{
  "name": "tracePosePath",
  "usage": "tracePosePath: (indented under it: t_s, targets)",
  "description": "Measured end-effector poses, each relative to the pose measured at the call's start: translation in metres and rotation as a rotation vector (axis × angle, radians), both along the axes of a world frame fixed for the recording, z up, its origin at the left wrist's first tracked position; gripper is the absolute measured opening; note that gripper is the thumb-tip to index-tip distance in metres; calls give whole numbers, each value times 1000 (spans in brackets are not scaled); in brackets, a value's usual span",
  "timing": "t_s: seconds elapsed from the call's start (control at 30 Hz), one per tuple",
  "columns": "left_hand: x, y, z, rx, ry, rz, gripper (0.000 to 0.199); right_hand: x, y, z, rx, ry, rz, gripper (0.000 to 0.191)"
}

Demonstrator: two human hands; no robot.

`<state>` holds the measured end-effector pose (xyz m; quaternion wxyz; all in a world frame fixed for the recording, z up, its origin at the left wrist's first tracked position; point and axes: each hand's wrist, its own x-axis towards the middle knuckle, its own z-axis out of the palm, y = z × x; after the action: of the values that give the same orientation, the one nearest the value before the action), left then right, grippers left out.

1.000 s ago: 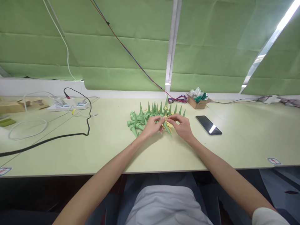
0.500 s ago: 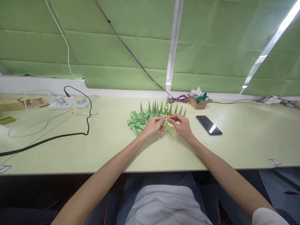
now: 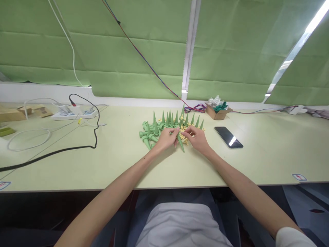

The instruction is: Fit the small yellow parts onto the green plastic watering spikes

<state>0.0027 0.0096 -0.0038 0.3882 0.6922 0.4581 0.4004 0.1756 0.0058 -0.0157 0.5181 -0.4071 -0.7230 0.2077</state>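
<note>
My left hand is closed around a green plastic watering spike, whose pointed end tilts down toward the table's front edge. Close beside it, my right hand pinches thumb and forefinger together near the spike's wide end; what lies between the fingertips is too small to make out. Under and behind both hands are small yellow plastic parts, loosely heaped. More green spikes lie piled left of my left hand. A row of upright green spikes stands behind, some hidden by my hands.
Right of my hands lies a black phone. A small cardboard box with plastic wrap and green material stands at the back, beside coiled red-blue wire. At left are a power strip and a black cable.
The spike in my left hand has shifted slightly left, its tip now pointing more steeply down. My right fingertips have drawn a little apart from my left hand.
</note>
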Motion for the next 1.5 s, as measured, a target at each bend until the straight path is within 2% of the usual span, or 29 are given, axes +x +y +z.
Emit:
tracePosePath:
  t_s: [0.27, 0.6, 1.03, 1.5]
  targets:
    - [-1, -2, 1, 60, 61, 28, 53, 0, 1, 0, -47, -45, -3, 35]
    - [0, -5, 4, 166, 102, 23, 53, 0, 0, -1, -7, -134, -32, 42]
    - [2, -9, 4, 104, 92, -53, 49, -4, -1, -5, 37, -199, -75, 44]
    - [1, -10, 4, 124, 127, -76, 48, -4, 1, -8, 20, -274, -32, 49]
